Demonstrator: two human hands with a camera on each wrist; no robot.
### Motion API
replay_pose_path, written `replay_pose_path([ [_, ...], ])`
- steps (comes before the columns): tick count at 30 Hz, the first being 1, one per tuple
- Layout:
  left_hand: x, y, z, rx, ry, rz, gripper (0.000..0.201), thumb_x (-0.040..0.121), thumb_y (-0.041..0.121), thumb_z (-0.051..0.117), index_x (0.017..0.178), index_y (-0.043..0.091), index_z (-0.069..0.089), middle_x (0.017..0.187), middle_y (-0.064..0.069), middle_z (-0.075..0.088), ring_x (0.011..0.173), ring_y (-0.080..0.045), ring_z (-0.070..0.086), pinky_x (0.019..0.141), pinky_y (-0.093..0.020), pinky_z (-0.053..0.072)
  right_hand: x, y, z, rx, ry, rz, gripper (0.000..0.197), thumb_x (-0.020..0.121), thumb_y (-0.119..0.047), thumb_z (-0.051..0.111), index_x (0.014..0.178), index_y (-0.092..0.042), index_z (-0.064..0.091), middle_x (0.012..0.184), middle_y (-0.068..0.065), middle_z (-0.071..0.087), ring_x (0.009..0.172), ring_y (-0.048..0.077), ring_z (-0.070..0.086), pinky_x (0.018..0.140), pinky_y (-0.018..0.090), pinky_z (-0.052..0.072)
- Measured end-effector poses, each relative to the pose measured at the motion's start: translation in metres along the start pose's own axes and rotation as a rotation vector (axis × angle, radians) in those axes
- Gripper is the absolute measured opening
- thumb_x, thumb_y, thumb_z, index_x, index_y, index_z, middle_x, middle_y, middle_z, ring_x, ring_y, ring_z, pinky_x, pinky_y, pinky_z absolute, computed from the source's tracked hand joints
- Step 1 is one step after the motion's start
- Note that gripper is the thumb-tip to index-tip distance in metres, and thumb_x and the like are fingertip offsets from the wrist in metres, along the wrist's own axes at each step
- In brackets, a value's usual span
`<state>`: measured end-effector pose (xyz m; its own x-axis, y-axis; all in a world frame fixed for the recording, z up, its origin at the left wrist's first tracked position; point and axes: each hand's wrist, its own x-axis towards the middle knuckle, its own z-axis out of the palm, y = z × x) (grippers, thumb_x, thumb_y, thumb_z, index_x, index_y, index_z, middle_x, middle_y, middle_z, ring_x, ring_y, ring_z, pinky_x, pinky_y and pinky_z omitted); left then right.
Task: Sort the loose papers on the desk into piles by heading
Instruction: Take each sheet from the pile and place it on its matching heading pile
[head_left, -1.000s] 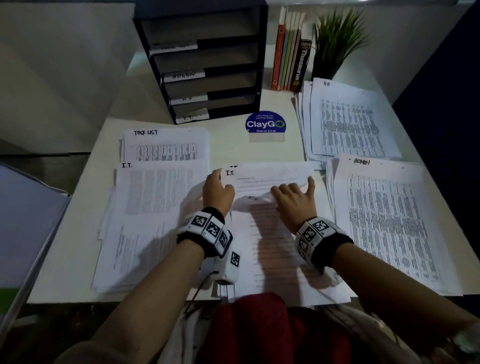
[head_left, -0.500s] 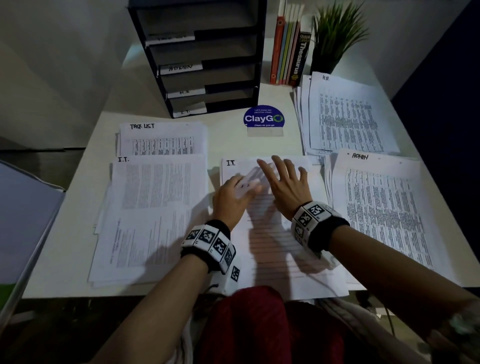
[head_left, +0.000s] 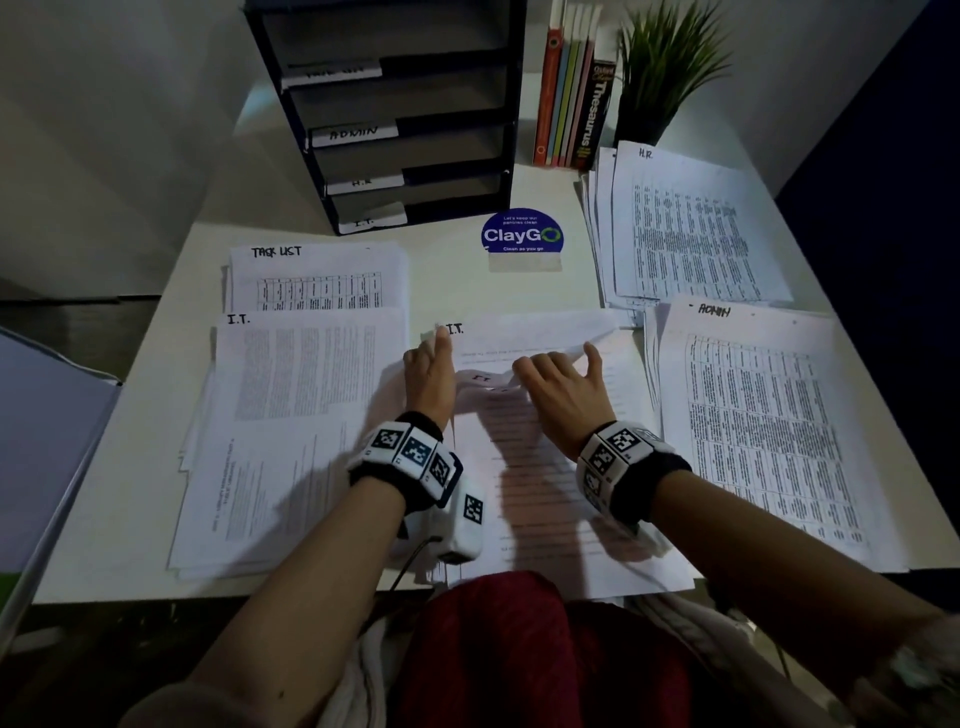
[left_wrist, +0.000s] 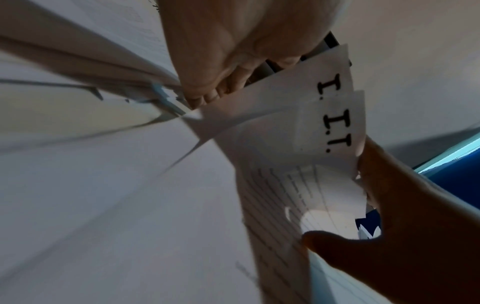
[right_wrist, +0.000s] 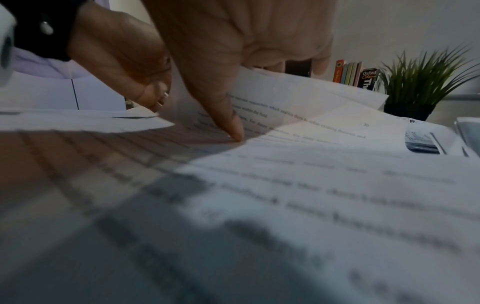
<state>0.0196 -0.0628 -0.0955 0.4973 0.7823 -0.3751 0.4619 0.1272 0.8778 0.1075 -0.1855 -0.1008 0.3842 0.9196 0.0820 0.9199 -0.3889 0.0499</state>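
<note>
Head cam: peeling the lifted sheet (head_left: 535, 332) up off the mid I.T. stack (head_left: 545, 499) at its far edge, vs. 0.5 s ago flat under both palms. Left hand (head_left: 428, 382) at the sheet's top-left corner, thumb out beside the "I.T." heading. Right hand (head_left: 563, 395) w/ fingers curled over the raised fold. Bares a second "I.T." heading beneath, so prob. a heading check: same label on both, likely bound for the I.T. pile (head_left: 306, 415) just left on the desk (head_left: 457, 280). TASK LIST pile (head_left: 317, 275), H.R. pile (head_left: 691, 228) and ADMIN pile (head_left: 753, 426) lying apart, untouched.

Left wrist cam: left hand (left_wrist: 221, 51) w/ fingertips (left_wrist: 205, 98) curled onto the paper's edge, a pinch grip on the corner. Lifted sheet (left_wrist: 298, 127) fanned just past the grip, two "I.T." headings showing. Right hand (left_wrist: 405, 226) dark at lower right, touching the same paper.

Right wrist cam: right hand (right_wrist: 246, 37) pressing one digit, prob. the thumb, down on the page below; other fingers (right_wrist: 319, 59) hooked behind the lifted sheet (right_wrist: 298, 98), so pinching it. Sheet standing tilted inside the grip, near edge on the stack. Left hand (right_wrist: 122, 67) close alongside.
</note>
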Motion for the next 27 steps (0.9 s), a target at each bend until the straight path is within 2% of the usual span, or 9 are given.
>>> replay_pose_path([
  [5, 0.009, 0.002, 0.0, 0.024, 0.016, -0.05, 0.059, 0.098, 0.049, 0.021, 0.143, 0.013, 0.03, 0.15, -0.012, 0.022, 0.139, -0.025, 0.022, 0.116, -0.043, 0.017, 0.001, 0.0, -0.001, -0.008, -0.029, 0.024, 0.044, 0.055, 0.0, 0.059, 0.098, -0.012, 0.056, 0.084, 0.005, 0.063, 0.081, 0.026, 0.064, 0.087, 0.064, 0.04],
  [8, 0.015, 0.001, -0.001, 0.011, 0.043, -0.073, 0.062, 0.097, 0.051, 0.023, 0.137, 0.007, 0.038, 0.145, -0.016, 0.031, 0.133, -0.028, 0.032, 0.112, -0.044, 0.026, 0.003, -0.001, -0.003, 0.028, -0.076, 0.051, 0.057, 0.057, -0.002, 0.061, 0.111, -0.014, 0.047, 0.093, 0.006, 0.063, 0.087, 0.026, 0.064, 0.088, 0.062, 0.04],
  [10, 0.014, 0.0, -0.002, -0.059, 0.011, -0.046, 0.066, 0.096, 0.054, 0.019, 0.114, 0.001, 0.055, 0.127, -0.019, 0.05, 0.113, -0.03, 0.05, 0.095, -0.037, 0.04, 0.005, -0.002, -0.006, 0.086, -0.137, 0.069, 0.062, 0.071, -0.002, 0.053, 0.131, -0.011, 0.04, 0.119, 0.01, 0.056, 0.107, 0.029, 0.056, 0.099, 0.06, 0.031],
  [12, 0.008, 0.0, -0.002, -0.113, -0.074, 0.009, 0.067, 0.098, 0.05, 0.009, 0.081, 0.009, 0.06, 0.094, -0.013, 0.062, 0.086, -0.023, 0.057, 0.077, -0.028, 0.041, 0.007, -0.001, -0.008, 0.101, -0.165, 0.116, 0.07, 0.077, -0.001, 0.054, 0.142, -0.006, 0.029, 0.139, 0.015, 0.042, 0.118, 0.032, 0.048, 0.102, 0.06, 0.027],
  [16, 0.003, -0.001, -0.001, -0.085, -0.13, 0.045, 0.076, 0.098, 0.045, 0.002, 0.06, 0.011, 0.058, 0.068, -0.004, 0.06, 0.069, -0.013, 0.055, 0.076, -0.027, 0.037, 0.008, 0.002, 0.0, 0.001, -0.127, 0.157, 0.107, 0.035, -0.004, 0.084, 0.132, -0.006, 0.039, 0.132, 0.016, 0.052, 0.106, 0.035, 0.06, 0.08, 0.057, 0.048],
  [20, 0.009, 0.003, -0.001, -0.079, -0.053, 0.11, 0.057, 0.1, 0.04, 0.022, 0.073, 0.008, 0.06, 0.079, -0.003, 0.062, 0.068, -0.007, 0.059, 0.067, -0.017, 0.041, 0.009, 0.001, -0.002, -0.106, -0.175, 0.132, 0.091, 0.022, -0.019, 0.089, 0.101, -0.017, 0.042, 0.125, 0.008, 0.059, 0.11, 0.03, 0.059, 0.081, 0.057, 0.048],
  [22, 0.015, 0.004, -0.002, -0.057, 0.019, 0.126, 0.037, 0.1, 0.036, 0.032, 0.094, 0.011, 0.058, 0.101, -0.001, 0.052, 0.092, -0.012, 0.054, 0.079, -0.015, 0.044, 0.007, 0.002, -0.002, -0.116, -0.145, 0.106, 0.078, 0.033, -0.014, 0.086, 0.096, -0.016, 0.04, 0.118, 0.007, 0.062, 0.108, 0.029, 0.06, 0.083, 0.061, 0.044],
  [24, 0.017, 0.007, -0.004, -0.026, 0.02, 0.132, 0.031, 0.098, 0.041, 0.031, 0.097, 0.019, 0.053, 0.11, -0.001, 0.044, 0.111, -0.02, 0.044, 0.096, -0.031, 0.038, 0.006, 0.001, 0.002, -0.091, -0.099, 0.093, 0.06, 0.046, -0.004, 0.075, 0.092, -0.015, 0.038, 0.1, 0.006, 0.065, 0.096, 0.027, 0.064, 0.084, 0.065, 0.042],
  [27, 0.007, 0.011, -0.005, -0.1, -0.069, 0.107, 0.039, 0.098, 0.045, 0.029, 0.083, 0.022, 0.056, 0.101, -0.004, 0.057, 0.097, -0.018, 0.054, 0.08, -0.027, 0.044, 0.016, 0.003, -0.006, 0.018, -0.121, 0.108, 0.042, 0.066, 0.003, 0.052, 0.102, -0.015, 0.038, 0.095, 0.005, 0.058, 0.093, 0.025, 0.059, 0.095, 0.069, 0.028],
])
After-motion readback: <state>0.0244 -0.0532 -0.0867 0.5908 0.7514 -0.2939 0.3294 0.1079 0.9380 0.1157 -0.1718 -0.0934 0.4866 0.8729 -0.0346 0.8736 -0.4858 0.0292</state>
